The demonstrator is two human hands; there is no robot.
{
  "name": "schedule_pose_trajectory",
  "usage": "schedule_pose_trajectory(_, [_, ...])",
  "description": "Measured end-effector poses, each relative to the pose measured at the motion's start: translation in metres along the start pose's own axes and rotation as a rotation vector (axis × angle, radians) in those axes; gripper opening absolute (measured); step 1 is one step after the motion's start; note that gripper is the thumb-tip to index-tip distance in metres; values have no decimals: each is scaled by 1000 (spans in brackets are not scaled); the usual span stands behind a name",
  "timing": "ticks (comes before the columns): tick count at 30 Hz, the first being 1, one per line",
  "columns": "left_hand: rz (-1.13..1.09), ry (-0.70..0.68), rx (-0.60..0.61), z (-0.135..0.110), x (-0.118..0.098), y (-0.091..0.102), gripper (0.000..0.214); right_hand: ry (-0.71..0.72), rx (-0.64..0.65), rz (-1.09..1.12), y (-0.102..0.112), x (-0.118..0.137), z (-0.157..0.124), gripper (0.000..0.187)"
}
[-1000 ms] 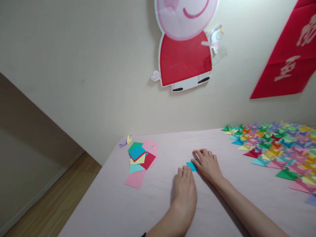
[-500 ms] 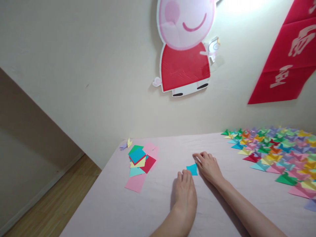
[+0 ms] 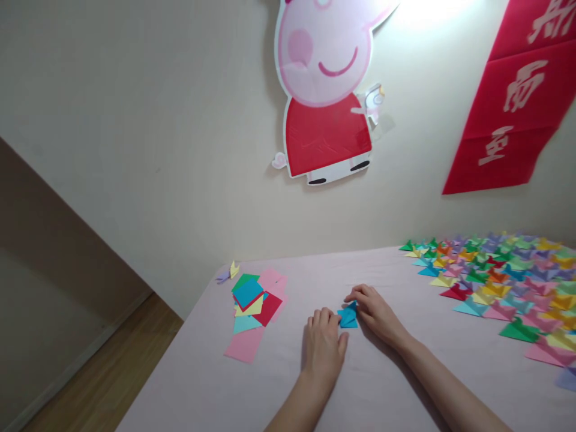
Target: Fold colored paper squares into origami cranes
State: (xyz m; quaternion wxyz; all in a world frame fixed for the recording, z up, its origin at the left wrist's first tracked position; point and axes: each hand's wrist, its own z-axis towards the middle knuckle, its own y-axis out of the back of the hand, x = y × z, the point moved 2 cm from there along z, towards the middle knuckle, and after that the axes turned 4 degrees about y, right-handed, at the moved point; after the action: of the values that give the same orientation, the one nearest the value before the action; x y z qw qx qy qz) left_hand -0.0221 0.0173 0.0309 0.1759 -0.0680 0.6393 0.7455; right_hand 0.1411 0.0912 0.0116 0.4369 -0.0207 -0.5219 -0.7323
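Observation:
A small blue sheet of origami paper (image 3: 348, 317) lies on the pink-covered table between my hands, with fold lines and a raised flap near its upper right corner. My left hand (image 3: 324, 343) rests palm down at the paper's left edge, fingers stretched forward and thumb apart. From the right, my right hand (image 3: 374, 313) reaches in with bent fingers closed at the paper's upper right corner. The fingertips partly hide that corner.
Loose coloured paper squares (image 3: 248, 293) overlap on the left of the table (image 3: 193, 384). Beyond them sit two small folded pieces (image 3: 233, 270), yellow and purple. Rows of folded paper figures (image 3: 497, 279) cover the right side. The wall (image 3: 202, 180) rises behind, bearing a pig cutout (image 3: 328, 132).
My left hand has shifted left and its thumb has spread from the fingers. The blue paper now shows creases and a raised flap. The camera view has tilted slightly.

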Motion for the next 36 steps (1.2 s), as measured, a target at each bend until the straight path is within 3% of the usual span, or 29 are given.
schedule_pose_trajectory(5, [6, 2, -2, 5, -5, 1, 13, -47, 24, 365, 5, 3, 0, 17])
schedule_pose_trajectory(9, [-146, 10, -10, 5, -7, -5, 8, -86, 23, 400, 1, -5, -2, 20])
schedule_pose_trajectory(12, [-232, 39, 1, 4, -9, -13, 19, -95, -31, 335, -3, -9, -2, 24])
schedule_pose_trajectory(15, [-225, 92, -62, 1, -10, -16, 5, -77, -60, 197, -9, -4, -1, 23])
schedule_pose_trajectory(19, [-206, 56, -127, 0, -11, -12, 43, 2, -41, -23, -14, 9, 4, 23])
schedule_pose_trajectory(27, [-83, -111, -28, 4, -9, -11, 17, 110, -14, -332, -15, 24, 7, 23])
schedule_pose_trajectory(36, [74, -167, 29, -1, -15, -9, 26, 206, 14, -453, -4, 33, -15, 21])
